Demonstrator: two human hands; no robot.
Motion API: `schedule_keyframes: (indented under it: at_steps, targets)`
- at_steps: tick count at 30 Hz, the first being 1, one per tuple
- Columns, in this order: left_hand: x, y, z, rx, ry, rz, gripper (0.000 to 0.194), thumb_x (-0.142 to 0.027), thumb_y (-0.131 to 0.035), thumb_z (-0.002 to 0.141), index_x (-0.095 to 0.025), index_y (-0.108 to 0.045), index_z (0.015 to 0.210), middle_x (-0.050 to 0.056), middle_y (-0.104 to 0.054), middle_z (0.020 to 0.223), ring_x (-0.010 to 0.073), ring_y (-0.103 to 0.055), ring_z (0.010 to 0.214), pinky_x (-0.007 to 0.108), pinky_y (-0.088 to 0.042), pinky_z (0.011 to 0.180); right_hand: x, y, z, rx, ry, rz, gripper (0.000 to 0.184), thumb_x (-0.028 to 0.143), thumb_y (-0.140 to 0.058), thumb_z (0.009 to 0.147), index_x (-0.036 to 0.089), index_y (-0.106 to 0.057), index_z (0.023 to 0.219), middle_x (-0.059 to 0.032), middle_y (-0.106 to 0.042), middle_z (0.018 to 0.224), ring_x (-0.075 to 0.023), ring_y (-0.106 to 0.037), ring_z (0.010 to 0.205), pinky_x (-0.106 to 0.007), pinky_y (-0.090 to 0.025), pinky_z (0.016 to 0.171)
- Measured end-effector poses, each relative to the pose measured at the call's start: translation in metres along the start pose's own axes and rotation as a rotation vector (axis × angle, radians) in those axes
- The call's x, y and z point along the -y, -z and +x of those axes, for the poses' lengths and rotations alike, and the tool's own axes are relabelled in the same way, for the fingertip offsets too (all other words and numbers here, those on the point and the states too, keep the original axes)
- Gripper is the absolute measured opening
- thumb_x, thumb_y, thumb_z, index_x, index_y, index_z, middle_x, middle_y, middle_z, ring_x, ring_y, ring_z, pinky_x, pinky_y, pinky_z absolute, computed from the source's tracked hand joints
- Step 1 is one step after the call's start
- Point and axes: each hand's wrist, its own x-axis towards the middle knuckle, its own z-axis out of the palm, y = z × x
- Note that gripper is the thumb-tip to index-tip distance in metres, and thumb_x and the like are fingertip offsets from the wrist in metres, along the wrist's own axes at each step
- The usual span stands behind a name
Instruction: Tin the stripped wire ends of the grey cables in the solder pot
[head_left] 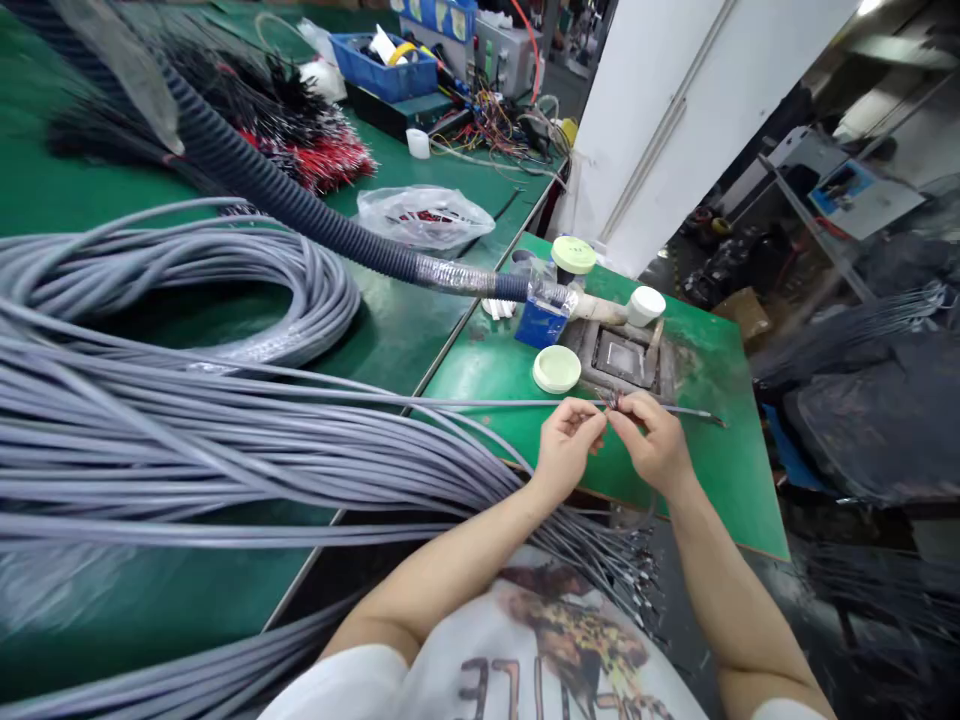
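My left hand (571, 448) and my right hand (651, 440) meet over the small green board, fingertips pinched together. Between them are thin wires (609, 398), fanned out in a small tuft; the fingers partly cover them. Just behind the hands, a single grey cable (495, 404) runs across the board, its dark-tipped end (712, 416) sticking out to the right. A large bundle of grey cables (322, 455) comes in from the left, passing under my left forearm, and its stripped ends (634, 570) hang over my lap.
Beyond my hands sits a metal solder pot (622, 357), with a ribbed hose (300, 200) ending beside it. Around it are a pale-green dish (556, 370), white tub (646, 305) and blue box (541, 322). Coiled cable (330, 290) and black-red wires (315, 155) lie left.
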Motion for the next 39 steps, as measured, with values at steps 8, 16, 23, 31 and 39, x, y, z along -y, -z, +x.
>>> schedule_keyframes:
  at_steps: [8, 16, 23, 31, 39]
  targets:
    - [0.008, 0.035, -0.003, 0.109, -0.059, 0.424, 0.038, -0.028, -0.06, 0.083, -0.019, -0.045, 0.116, -0.003, -0.057, 0.078, 0.0076, -0.049, 0.062, 0.02, -0.038, 0.058, -0.025, -0.01, 0.07, 0.064, 0.057, -0.318, 0.02, 0.028, -0.054, 0.086, 0.017, -0.057, 0.069, -0.0004, -0.051, 0.069, -0.0135, -0.048, 0.067, -0.026, -0.034, 0.064]
    - [0.009, 0.04, 0.004, 0.194, -0.074, 0.566, 0.028, -0.026, -0.056, 0.085, -0.019, -0.049, 0.11, -0.004, -0.057, 0.072, 0.0074, -0.047, 0.057, 0.02, -0.038, 0.057, -0.042, -0.04, 0.114, 0.317, -0.052, -0.666, 0.022, 0.032, -0.051, 0.086, 0.018, -0.067, 0.083, -0.0054, -0.066, 0.085, -0.0171, -0.057, 0.077, -0.027, -0.033, 0.066]
    - [0.007, 0.041, 0.003, 0.209, -0.092, 0.559, 0.026, -0.027, -0.055, 0.085, -0.018, -0.051, 0.109, -0.003, -0.058, 0.072, 0.0079, -0.048, 0.056, 0.02, -0.039, 0.056, -0.041, -0.049, 0.121, 0.394, -0.081, -0.811, 0.027, 0.033, -0.047, 0.087, 0.017, -0.069, 0.089, -0.009, -0.068, 0.091, -0.0202, -0.061, 0.08, -0.028, -0.033, 0.063]
    - [0.006, 0.041, 0.002, 0.199, -0.092, 0.543, 0.025, -0.027, -0.055, 0.085, -0.018, -0.053, 0.108, -0.003, -0.057, 0.071, 0.0081, -0.048, 0.056, 0.02, -0.039, 0.055, -0.031, -0.038, 0.121, 0.385, -0.04, -0.828, 0.026, 0.031, -0.046, 0.088, 0.017, -0.069, 0.088, -0.0086, -0.067, 0.09, -0.0189, -0.059, 0.08, -0.028, -0.034, 0.065]
    - [0.008, 0.04, 0.003, 0.174, -0.137, 0.554, 0.022, -0.025, -0.054, 0.085, -0.018, -0.055, 0.106, -0.003, -0.056, 0.069, 0.0081, -0.047, 0.055, 0.02, -0.039, 0.055, -0.071, 0.026, 0.118, 0.239, -0.07, -1.024, 0.028, 0.032, -0.045, 0.089, 0.016, -0.068, 0.09, -0.0094, -0.065, 0.09, -0.0206, -0.058, 0.082, -0.03, -0.034, 0.064]
